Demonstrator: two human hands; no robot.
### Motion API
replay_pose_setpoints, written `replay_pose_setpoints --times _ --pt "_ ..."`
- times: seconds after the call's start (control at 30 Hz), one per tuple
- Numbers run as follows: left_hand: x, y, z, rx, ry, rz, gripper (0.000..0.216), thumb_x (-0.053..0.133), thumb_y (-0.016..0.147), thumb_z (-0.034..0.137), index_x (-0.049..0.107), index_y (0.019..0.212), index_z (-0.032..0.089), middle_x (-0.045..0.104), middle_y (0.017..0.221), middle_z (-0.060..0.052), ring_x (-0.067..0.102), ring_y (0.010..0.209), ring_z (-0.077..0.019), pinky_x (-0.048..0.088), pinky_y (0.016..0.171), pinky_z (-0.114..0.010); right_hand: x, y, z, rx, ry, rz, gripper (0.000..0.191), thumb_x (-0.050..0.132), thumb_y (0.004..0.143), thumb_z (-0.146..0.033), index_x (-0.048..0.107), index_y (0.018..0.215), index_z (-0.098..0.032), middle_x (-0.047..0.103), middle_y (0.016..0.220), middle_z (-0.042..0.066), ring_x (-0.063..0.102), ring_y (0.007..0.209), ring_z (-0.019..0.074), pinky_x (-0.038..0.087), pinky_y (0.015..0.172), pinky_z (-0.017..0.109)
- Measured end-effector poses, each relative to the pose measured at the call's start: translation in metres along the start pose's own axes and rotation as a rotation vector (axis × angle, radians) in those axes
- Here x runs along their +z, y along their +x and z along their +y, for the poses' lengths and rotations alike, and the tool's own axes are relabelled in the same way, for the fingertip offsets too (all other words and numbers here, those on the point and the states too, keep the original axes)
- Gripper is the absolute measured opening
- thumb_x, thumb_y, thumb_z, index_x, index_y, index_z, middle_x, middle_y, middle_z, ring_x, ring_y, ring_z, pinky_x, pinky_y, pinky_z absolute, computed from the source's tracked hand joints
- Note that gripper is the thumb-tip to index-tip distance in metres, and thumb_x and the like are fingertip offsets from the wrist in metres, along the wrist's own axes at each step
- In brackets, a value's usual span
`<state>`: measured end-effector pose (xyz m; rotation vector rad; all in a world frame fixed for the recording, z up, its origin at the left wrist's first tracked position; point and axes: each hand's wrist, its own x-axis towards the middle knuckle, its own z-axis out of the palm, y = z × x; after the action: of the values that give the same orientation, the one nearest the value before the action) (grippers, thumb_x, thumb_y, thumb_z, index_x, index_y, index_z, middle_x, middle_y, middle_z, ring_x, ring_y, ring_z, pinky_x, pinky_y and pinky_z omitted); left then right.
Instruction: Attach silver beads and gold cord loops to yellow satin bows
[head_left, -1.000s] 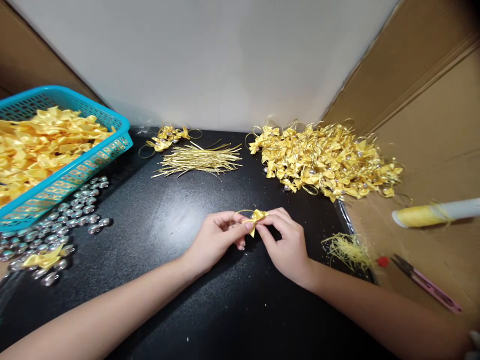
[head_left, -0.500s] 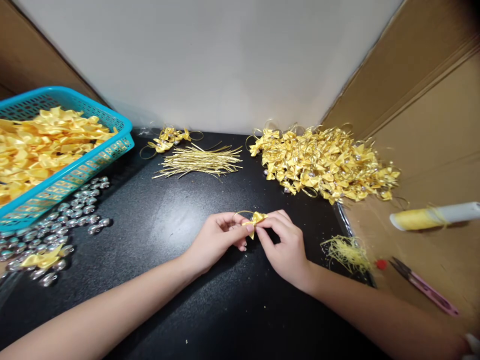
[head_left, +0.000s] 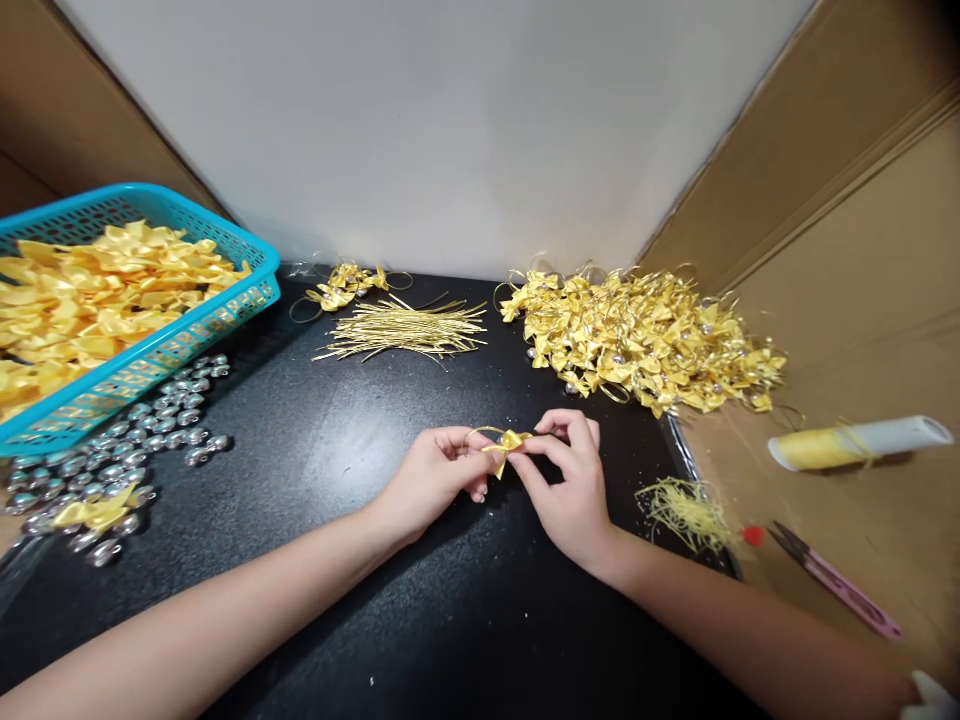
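A glossy, speckled black desk (head_left: 450,620). Over its middle, the left hand (head_left: 439,475) and right hand (head_left: 576,485) pinch one yellow bow (head_left: 511,440), each in a narrow grip. Silver beads (head_left: 197,436) lie at the desk's left, gold strips (head_left: 412,328) near its far edge. Brown cardboard panels (head_left: 847,200) flank the desk; behind it stands a pale grey wall (head_left: 420,130).
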<state>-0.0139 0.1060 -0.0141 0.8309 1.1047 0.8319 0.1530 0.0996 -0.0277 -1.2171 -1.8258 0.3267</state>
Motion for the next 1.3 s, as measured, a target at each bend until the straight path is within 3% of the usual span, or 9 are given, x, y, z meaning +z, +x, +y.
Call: replay_pose_setpoints --times 0.13,0.3,0.5,0.63,0.7,0.8,0.97,1.1,1.3 --pt "0.002 -0.004 -0.003 0.065 0.092 0.068 0.021 0.072 0.066 0.030 0.059 0.064 0.013 0.056 0.051 0.004 0.048 0.044 -0.0050 0.038 0.048 -0.017 -0.005 0.001 -0.002 -0.077 -0.033 0.061 0.003 0.068 0.079 -0.020 0.067 0.080 -0.022 0.047 0.089 0.004 0.050 0.087 0.0195 0.043 0.078 0.038" --pt "0.003 -0.008 -0.007 0.130 0.175 0.077 0.015 0.068 0.065 0.024 0.058 0.062 0.014 0.054 0.050 0.005 0.048 0.046 -0.0057 0.037 0.047 -0.016 -0.004 0.001 -0.001 -0.195 -0.082 -0.015 0.011 0.067 0.083 -0.021 0.073 0.088 -0.028 0.052 0.092 0.004 0.048 0.091 0.0207 0.039 0.081 0.040" --pt "0.004 -0.008 -0.006 0.114 0.228 0.064 0.010 0.065 0.065 0.021 0.059 0.063 0.013 0.056 0.051 0.004 0.049 0.047 -0.0061 0.038 0.048 -0.016 -0.003 0.000 0.001 -0.251 -0.101 -0.069 0.012 0.061 0.087 -0.018 0.070 0.084 -0.025 0.053 0.087 0.004 0.048 0.089 0.0204 0.038 0.080 0.039" --pt "0.002 -0.005 -0.004 0.080 0.231 0.055 0.011 0.065 0.063 0.020 0.057 0.061 0.013 0.056 0.051 0.003 0.050 0.045 -0.0063 0.039 0.047 -0.017 -0.010 0.003 -0.002 -0.258 0.046 -0.034 0.013 0.057 0.089 -0.015 0.066 0.086 -0.024 0.048 0.085 0.003 0.050 0.087 0.0177 0.042 0.078 0.036" --pt "0.001 -0.004 -0.002 0.058 0.225 0.045 0.012 0.066 0.064 0.022 0.059 0.063 0.013 0.058 0.053 0.003 0.050 0.043 -0.0058 0.039 0.047 -0.017 -0.013 0.006 -0.004 -0.188 0.199 -0.037 0.011 0.055 0.091 -0.017 0.064 0.087 -0.023 0.051 0.087 0.003 0.053 0.085 0.0162 0.046 0.075 0.034" --pt "0.000 -0.001 0.002 0.013 0.201 0.014 0.016 0.068 0.066 0.026 0.060 0.064 0.012 0.059 0.054 0.002 0.049 0.041 -0.0052 0.039 0.046 -0.017 -0.015 0.012 -0.006 0.042 0.517 -0.116 0.011 0.049 0.096 -0.024 0.057 0.089 -0.022 0.062 0.092 0.003 0.061 0.074 0.0122 0.051 0.065 0.029" --pt "-0.003 0.001 0.009 -0.076 0.153 -0.061 0.020 0.069 0.066 0.028 0.059 0.060 0.013 0.055 0.048 0.004 0.047 0.040 -0.0050 0.038 0.045 -0.017 -0.015 0.023 -0.006 0.365 0.840 -0.262 0.013 0.055 0.093 -0.033 0.055 0.091 -0.020 0.068 0.073 -0.001 0.067 0.061 0.0103 0.057 0.059 0.024" --pt "-0.006 0.002 0.013 -0.115 0.155 -0.120 0.017 0.067 0.066 0.025 0.058 0.058 0.013 0.056 0.048 0.003 0.049 0.041 -0.0052 0.038 0.045 -0.017 -0.020 0.030 -0.008 0.442 0.843 -0.304 0.017 0.066 0.086 -0.034 0.062 0.092 -0.019 0.071 0.075 0.001 0.070 0.067 0.0117 0.061 0.065 0.025" --pt "-0.008 0.003 0.014 -0.132 0.171 -0.133 0.014 0.065 0.065 0.022 0.058 0.057 0.014 0.056 0.048 0.003 0.050 0.041 -0.0051 0.039 0.045 -0.016 -0.028 0.034 -0.011 0.445 0.869 -0.313 0.016 0.068 0.084 -0.032 0.071 0.094 -0.020 0.074 0.078 0.001 0.071 0.067 0.0116 0.061 0.066 0.026"
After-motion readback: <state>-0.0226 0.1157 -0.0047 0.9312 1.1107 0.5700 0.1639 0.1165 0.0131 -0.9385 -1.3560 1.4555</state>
